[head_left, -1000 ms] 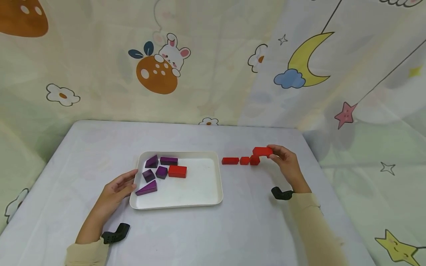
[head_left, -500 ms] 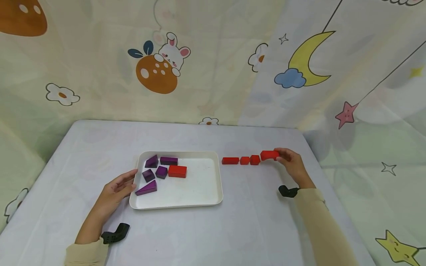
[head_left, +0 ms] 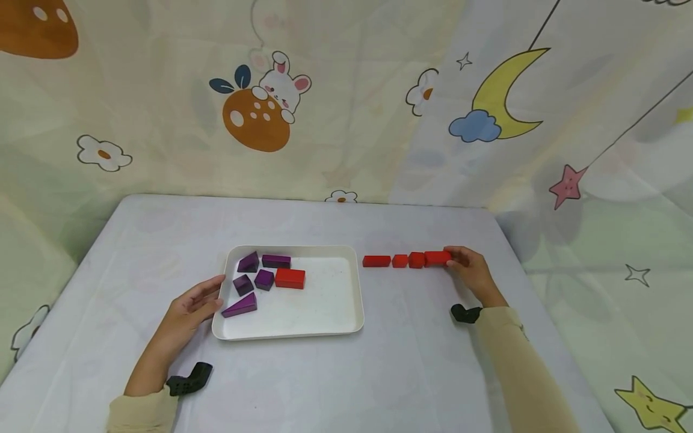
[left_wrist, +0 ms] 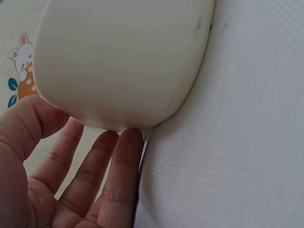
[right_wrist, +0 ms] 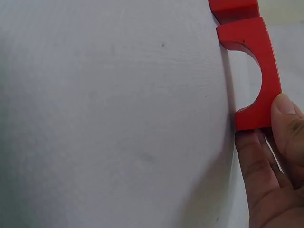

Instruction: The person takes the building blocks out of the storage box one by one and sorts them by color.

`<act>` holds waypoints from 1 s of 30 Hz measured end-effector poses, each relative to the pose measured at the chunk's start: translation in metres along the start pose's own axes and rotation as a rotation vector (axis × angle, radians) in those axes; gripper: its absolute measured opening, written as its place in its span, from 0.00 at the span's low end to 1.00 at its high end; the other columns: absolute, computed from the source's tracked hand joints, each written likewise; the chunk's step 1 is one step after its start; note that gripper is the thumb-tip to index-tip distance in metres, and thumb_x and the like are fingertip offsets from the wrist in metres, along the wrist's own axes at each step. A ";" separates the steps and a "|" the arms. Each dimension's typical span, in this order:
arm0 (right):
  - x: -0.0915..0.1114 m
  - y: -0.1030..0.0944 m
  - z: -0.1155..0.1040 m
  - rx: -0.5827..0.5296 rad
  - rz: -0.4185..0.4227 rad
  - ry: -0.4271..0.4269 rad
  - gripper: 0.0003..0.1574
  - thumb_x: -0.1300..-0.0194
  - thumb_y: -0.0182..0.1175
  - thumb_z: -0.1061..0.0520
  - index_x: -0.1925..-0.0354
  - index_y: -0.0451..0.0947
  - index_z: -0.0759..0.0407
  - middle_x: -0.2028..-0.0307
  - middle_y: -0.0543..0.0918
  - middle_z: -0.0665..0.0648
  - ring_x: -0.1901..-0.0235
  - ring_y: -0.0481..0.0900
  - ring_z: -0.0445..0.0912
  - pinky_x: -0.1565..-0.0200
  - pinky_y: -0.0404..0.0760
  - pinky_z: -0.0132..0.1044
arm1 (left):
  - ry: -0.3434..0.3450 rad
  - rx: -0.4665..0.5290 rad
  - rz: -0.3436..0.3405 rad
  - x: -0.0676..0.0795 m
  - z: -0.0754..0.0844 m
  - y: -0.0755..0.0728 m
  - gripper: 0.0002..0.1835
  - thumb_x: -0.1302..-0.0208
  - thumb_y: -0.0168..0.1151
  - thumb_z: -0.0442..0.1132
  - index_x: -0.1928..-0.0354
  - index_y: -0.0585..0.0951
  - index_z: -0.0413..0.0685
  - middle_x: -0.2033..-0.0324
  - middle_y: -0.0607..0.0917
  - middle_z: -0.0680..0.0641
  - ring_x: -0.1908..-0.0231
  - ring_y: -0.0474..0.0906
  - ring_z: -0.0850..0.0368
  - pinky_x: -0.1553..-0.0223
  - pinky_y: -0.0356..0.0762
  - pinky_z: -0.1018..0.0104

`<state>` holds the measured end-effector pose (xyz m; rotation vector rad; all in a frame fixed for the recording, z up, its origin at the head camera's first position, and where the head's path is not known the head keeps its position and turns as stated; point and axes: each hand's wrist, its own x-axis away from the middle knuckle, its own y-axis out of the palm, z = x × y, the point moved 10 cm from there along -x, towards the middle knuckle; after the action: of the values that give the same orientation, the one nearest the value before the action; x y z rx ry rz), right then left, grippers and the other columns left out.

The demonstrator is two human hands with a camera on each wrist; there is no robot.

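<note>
My right hand pinches a red arch block at its right end, thumb and fingers around that end. The arch stands on the table with its curved cutout facing down. It forms the right end of a row, beside a red hexagonal-looking block, a smaller red block and a long red block. My left hand rests against the left end of a white tray. In the left wrist view, its fingertips touch the tray's outer wall, with the thumb close to the rim.
Several purple blocks lie in the tray's left half: wedges, a bar and cube-like pieces. A red rectangular block lies beside them. White cloth covers the table, and a printed curtain hangs behind its far edge.
My right hand has carried the red arch block rightward and lowered it from above the row to the row's right end. The left hand and tray have stayed in place.
</note>
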<state>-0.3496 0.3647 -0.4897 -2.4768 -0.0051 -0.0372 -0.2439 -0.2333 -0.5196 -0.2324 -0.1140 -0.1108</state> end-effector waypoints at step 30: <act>0.014 0.054 -0.116 -0.131 -0.033 -0.115 0.24 0.19 0.60 0.63 0.29 0.76 0.69 0.31 0.79 0.68 0.29 0.75 0.61 0.34 0.77 0.32 | -0.031 0.007 -0.002 -0.002 -0.004 -0.002 0.33 0.19 0.63 0.41 0.19 0.67 0.37 0.22 0.69 0.32 0.41 0.75 0.79 0.47 0.78 0.81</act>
<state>-0.3378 0.2500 -0.4312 -2.6062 -0.0952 0.0933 -0.2460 -0.2356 -0.5230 -0.2272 -0.1455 -0.1088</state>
